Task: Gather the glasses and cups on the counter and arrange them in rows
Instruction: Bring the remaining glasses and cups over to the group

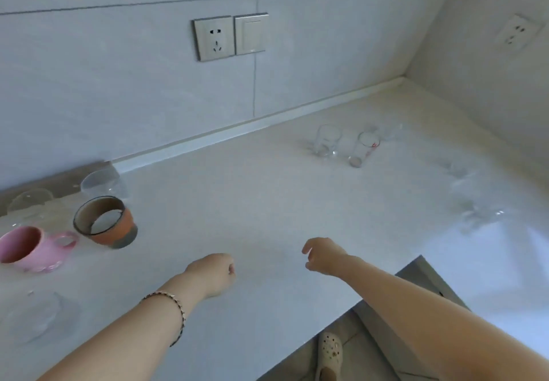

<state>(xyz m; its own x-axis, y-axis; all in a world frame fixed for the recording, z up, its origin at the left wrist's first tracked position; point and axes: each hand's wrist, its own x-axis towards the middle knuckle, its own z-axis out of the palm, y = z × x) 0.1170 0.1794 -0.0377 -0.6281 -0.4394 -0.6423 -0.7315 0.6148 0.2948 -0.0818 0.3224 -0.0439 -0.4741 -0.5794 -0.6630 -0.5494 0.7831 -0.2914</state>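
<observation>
A pink mug (22,248) and an orange-and-grey cup (108,226) stand at the left of the white counter (252,202). Behind them are a clear tumbler (102,183) and another clear glass (29,205). A further clear glass (38,315) lies near the front left edge. Far right of centre stand two small clear glasses (326,140), one with red print (365,147). Blurred clear glassware (478,217) sits at the right. My left hand (214,273) hovers over the counter with fingers curled, empty. My right hand (322,254) is loosely curled and holds nothing.
A tiled wall with a socket (213,37) and a switch (251,33) backs the counter; a second socket (517,31) is on the right wall. The counter's front edge drops to the floor at bottom right, where a shoe (328,354) shows.
</observation>
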